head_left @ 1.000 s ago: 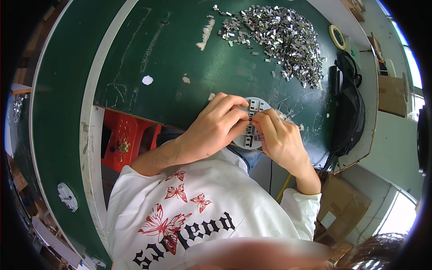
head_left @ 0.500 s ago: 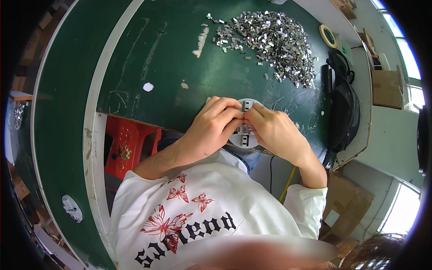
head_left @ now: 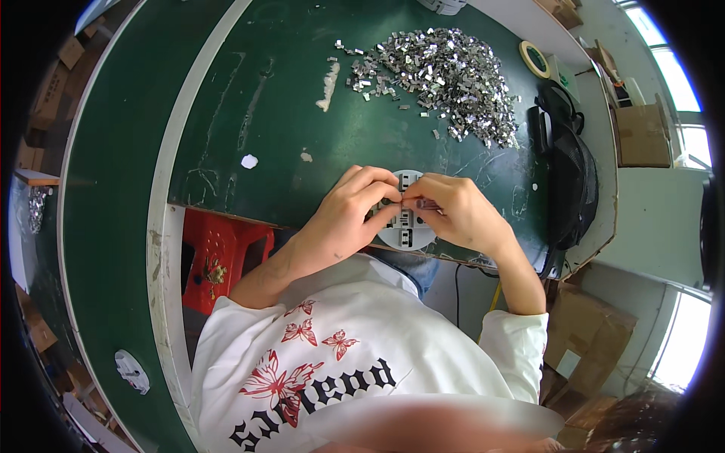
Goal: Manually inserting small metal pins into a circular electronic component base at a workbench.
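A round light-grey plate (head_left: 416,239) with dark rectangular slots and small fittings lies at the table's near edge, partly covered by my fingers. From its left side my left hand (head_left: 357,207) reaches over it, thumb and fingertips pinched at the middle. My right hand (head_left: 462,214) comes in from the right, its fingertips meeting the left ones over the plate. A slim, dark purplish piece (head_left: 428,204) shows between the right thumb and forefinger; its kind is unclear. Whatever the left fingertips pinch is hidden.
A large heap of small shiny metal pieces (head_left: 461,83) spreads over the far side of the green table (head_left: 287,151). At right are a tape roll (head_left: 534,60) and a black bag (head_left: 572,166). A red stool (head_left: 226,249) stands below left; a white part (head_left: 132,371) lies farther left.
The whole view has shifted slightly. My right fingers have straightened and turned a little, so more of the plate and the purplish piece shows. Both hands stay together over the plate.
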`<action>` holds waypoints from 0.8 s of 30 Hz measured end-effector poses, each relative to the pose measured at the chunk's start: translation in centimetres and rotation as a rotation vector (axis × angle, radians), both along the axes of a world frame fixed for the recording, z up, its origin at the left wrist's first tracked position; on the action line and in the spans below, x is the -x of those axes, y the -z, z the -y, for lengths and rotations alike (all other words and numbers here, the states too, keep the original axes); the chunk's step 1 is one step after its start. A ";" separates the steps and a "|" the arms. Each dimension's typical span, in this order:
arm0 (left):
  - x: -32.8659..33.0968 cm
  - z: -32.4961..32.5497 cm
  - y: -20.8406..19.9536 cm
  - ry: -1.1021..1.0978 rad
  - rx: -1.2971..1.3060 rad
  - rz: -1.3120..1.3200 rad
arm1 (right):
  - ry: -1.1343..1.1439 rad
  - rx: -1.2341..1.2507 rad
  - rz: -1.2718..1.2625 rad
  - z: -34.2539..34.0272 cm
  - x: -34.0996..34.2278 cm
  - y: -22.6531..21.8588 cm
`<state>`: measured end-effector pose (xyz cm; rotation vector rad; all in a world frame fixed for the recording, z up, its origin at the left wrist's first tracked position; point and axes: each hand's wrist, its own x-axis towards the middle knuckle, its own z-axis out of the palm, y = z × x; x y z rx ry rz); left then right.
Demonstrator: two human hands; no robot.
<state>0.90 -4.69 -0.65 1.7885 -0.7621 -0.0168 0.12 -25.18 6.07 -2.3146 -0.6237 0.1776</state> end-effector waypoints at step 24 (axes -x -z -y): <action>0.4 -0.2 0.5 0.130 -0.280 0.089 | 0.143 -0.831 0.068 -3.8 1.5 3.6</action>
